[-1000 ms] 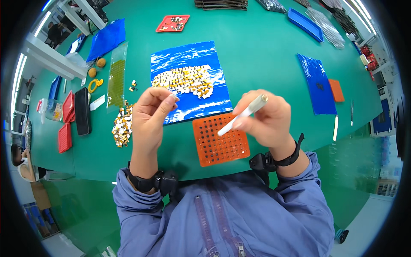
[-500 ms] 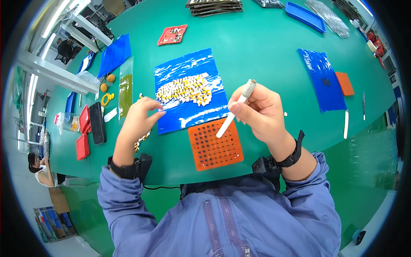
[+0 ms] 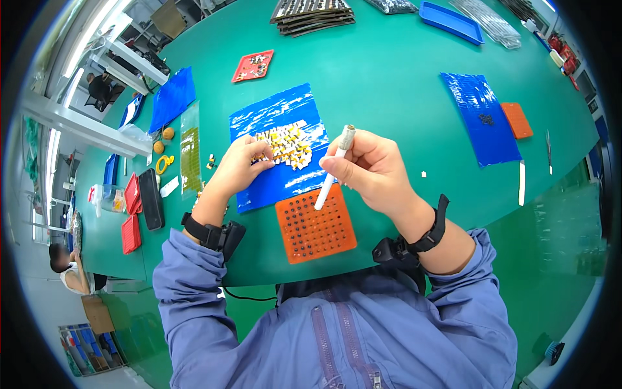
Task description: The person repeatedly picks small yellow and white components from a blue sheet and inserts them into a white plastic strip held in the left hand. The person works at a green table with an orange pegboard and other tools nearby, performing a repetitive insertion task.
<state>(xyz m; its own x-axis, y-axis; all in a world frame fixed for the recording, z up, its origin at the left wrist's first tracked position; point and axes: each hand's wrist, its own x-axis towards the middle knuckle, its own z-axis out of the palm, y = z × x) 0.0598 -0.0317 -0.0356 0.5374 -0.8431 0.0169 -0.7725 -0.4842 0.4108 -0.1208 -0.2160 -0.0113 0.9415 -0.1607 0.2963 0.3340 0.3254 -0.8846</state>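
Note:
My right hand [image 3: 372, 170] grips a white pen-shaped tool [image 3: 333, 170], tip down just above the top edge of an orange perforated tray [image 3: 315, 225] near the table's front edge. My left hand [image 3: 241, 165] reaches onto a blue plastic sheet [image 3: 278, 152], fingertips pinched at the edge of a pile of small yellow and white parts [image 3: 285, 144]. Whether a part is between those fingers cannot be made out.
A narrow clear strip of small parts [image 3: 190, 150], red trays [image 3: 131, 214] and a black box [image 3: 151, 198] lie to the left. A second blue sheet [image 3: 481, 117] with an orange tray [image 3: 517, 120] lies to the right. Dark stacked trays [image 3: 312, 13] sit at the back. Another person [image 3: 65, 269] sits far left.
My left hand has moved from in front of me out to the pile of parts. My right hand has lowered the pen tool toward the orange tray.

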